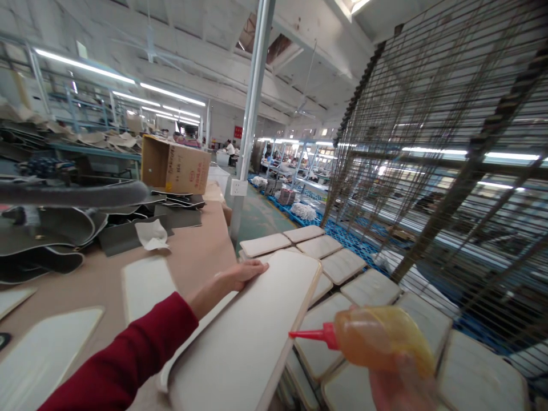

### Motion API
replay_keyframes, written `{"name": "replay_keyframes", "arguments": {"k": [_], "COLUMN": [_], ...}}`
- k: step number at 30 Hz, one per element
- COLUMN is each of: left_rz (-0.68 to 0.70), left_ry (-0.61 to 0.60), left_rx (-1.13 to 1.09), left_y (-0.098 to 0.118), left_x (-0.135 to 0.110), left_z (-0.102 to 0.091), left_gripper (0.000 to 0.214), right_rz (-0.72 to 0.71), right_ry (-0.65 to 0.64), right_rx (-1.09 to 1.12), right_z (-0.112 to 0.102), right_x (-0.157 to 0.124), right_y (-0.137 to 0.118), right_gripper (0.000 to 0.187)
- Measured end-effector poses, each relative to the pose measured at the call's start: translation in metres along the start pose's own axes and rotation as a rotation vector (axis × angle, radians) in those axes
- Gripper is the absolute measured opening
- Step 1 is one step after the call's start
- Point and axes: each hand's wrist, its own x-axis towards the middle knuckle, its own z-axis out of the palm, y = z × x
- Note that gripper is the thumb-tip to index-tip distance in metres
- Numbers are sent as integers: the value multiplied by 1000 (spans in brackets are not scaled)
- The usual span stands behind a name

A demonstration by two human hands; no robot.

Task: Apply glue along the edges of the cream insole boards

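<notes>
My left hand point(242, 274), in a red sleeve, rests on the far left edge of a large white rounded board point(252, 337) that lies tilted across the table's edge. Its fingers wrap the board's rim. My right hand point(402, 388), blurred at the bottom right, grips a squeeze bottle point(377, 337) of amber glue with a red nozzle pointing left over the board.
Several white padded boards point(338, 265) are stacked in rows to the right. More white boards point(145, 285) lie on the brown table point(201, 251). Dark material pieces point(55, 228) and a cardboard box point(175, 165) sit at the back left. A wire drying rack point(449, 148) stands on the right.
</notes>
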Motion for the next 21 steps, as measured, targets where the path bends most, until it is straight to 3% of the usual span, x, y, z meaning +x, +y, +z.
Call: {"name": "replay_keyframes", "arguments": {"k": [5, 11, 21], "left_rz": [-1, -9, -1], "left_ry": [25, 48, 92], "left_rx": [-11, -11, -10], "left_y": [9, 16, 18], "left_x": [-1, 4, 16], "left_z": [8, 14, 8], "left_gripper": [45, 39, 40], "right_rz": [73, 128, 187], "right_ry": [67, 60, 22], "right_rx": [61, 54, 41], "right_z": [-2, 3, 9], "right_x": [-3, -8, -21], "right_y": [-1, -10, -21], "right_gripper": [80, 82, 77]}}
